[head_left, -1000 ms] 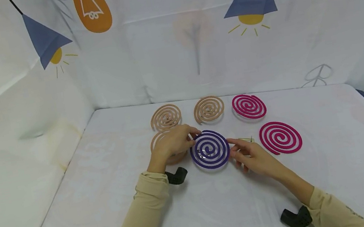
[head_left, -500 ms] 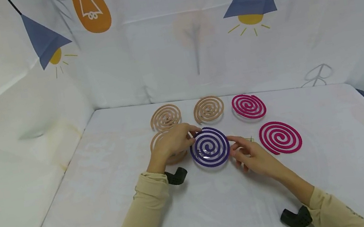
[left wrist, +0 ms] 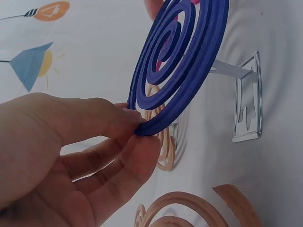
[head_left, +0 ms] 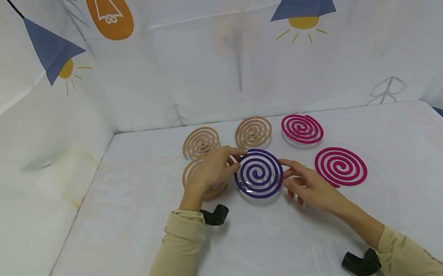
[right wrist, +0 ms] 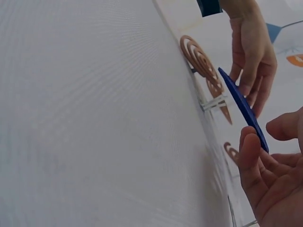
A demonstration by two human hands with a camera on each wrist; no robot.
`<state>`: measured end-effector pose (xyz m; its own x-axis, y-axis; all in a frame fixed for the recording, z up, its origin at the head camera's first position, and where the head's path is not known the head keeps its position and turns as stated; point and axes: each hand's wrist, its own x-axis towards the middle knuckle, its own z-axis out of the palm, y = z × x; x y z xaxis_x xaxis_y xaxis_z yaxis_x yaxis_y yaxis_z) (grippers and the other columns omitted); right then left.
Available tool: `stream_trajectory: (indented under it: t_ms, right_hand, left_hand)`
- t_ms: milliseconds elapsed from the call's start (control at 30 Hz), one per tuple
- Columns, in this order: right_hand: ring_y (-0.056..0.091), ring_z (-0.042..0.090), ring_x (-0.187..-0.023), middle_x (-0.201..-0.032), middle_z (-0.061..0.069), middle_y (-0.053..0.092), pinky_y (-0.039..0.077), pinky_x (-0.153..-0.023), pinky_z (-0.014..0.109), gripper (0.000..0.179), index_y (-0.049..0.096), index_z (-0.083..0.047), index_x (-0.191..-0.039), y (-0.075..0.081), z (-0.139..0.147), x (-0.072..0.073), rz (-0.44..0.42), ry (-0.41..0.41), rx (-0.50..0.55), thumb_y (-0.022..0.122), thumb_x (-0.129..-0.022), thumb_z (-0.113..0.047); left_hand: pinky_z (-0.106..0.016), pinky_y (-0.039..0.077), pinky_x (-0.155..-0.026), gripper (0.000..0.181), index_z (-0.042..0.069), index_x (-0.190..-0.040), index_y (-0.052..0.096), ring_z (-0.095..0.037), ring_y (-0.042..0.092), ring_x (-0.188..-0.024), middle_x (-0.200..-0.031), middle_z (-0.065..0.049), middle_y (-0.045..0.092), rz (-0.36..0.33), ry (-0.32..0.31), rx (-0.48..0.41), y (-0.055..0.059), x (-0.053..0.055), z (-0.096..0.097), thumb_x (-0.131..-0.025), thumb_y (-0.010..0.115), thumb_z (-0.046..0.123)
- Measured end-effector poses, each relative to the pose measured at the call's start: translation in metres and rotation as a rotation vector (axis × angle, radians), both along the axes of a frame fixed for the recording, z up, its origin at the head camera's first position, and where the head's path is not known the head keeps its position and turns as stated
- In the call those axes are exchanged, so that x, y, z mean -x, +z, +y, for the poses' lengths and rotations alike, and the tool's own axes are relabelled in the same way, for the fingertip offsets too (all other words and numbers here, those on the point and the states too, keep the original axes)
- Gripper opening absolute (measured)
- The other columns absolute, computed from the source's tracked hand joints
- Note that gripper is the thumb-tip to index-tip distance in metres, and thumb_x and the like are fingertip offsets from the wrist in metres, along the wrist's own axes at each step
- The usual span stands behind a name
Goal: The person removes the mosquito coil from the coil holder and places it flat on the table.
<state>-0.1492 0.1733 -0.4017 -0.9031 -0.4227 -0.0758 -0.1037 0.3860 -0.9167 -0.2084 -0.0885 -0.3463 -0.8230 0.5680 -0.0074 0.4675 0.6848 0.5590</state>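
A dark blue mosquito coil point(left wrist: 199, 75) is raised and tilted near the middle of the table. My left hand point(head_left: 211, 171) pinches its upper left rim between thumb and fingers. Opposite, my right hand point(head_left: 311, 189) holds the right rim, which sits among its bent fingers; in the right wrist view the thumb stands slightly apart from the coil. A small metal stand point(left wrist: 259, 94) is behind the coil in the left wrist view, its thin arm reaching toward the coil's back. Part of a tan coil point(head_left: 215, 192) shows beneath my left hand.
Two tan coils point(head_left: 201, 142) and a magenta coil point(head_left: 302, 128) line the table's back. Another magenta coil point(head_left: 341, 166) lies just right of my right hand. A white fabric wall point(head_left: 202, 73) with lamp prints rises behind the table. Each wrist carries a black mount point(head_left: 361, 263).
The blue coil has shifted slightly right and farther back, both hands moving with it. A small metal piece beside the right hand is now mostly covered. The other coils stay put.
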Motion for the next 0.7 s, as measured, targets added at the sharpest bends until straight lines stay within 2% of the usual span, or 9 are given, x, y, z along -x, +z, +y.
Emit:
stream_trajectory:
  t_ms: [400, 567, 700]
  right_hand:
    - [0.059, 0.023, -0.075, -0.119, 0.016, 0.054, 0.053, -0.056, 0.031, 0.056, 0.031, -0.02, -0.146, 0.0041, 0.0036, 0.0017, 0.031, -0.034, -0.001, 0.055, -0.096, -0.019]
    - [0.059, 0.024, -0.075, -0.117, 0.016, 0.053, 0.053, -0.056, 0.03, 0.056, 0.031, -0.021, -0.146, 0.0053, 0.0064, 0.0023, 0.038, -0.066, -0.002, 0.055, -0.096, -0.021]
    - [0.06, 0.024, -0.071, -0.114, 0.015, 0.053, 0.054, -0.056, 0.03, 0.054, 0.033, -0.019, -0.145, 0.0056, 0.0083, 0.0043, 0.057, -0.088, 0.006, 0.055, -0.096, -0.019]
  left_hand:
    - [-0.024, 0.05, -0.076, 0.038, 0.009, -0.128, 0.058, -0.019, 0.063, -0.094, -0.107, -0.008, 0.067, 0.023, 0.041, -0.022, -0.0017, 0.0, 0.0052, -0.091, 0.057, 0.008]
    - [-0.024, 0.051, -0.078, 0.041, 0.009, -0.13, 0.057, -0.02, 0.063, -0.093, -0.113, -0.009, 0.066, 0.035, 0.03, -0.081, -0.0056, -0.0011, 0.0075, -0.089, 0.058, 0.006]
    - [-0.025, 0.05, -0.078, 0.041, 0.008, -0.129, 0.057, -0.02, 0.064, -0.091, -0.108, -0.01, 0.065, 0.025, 0.027, -0.151, -0.0082, -0.0025, 0.0096, -0.087, 0.059, 0.005]
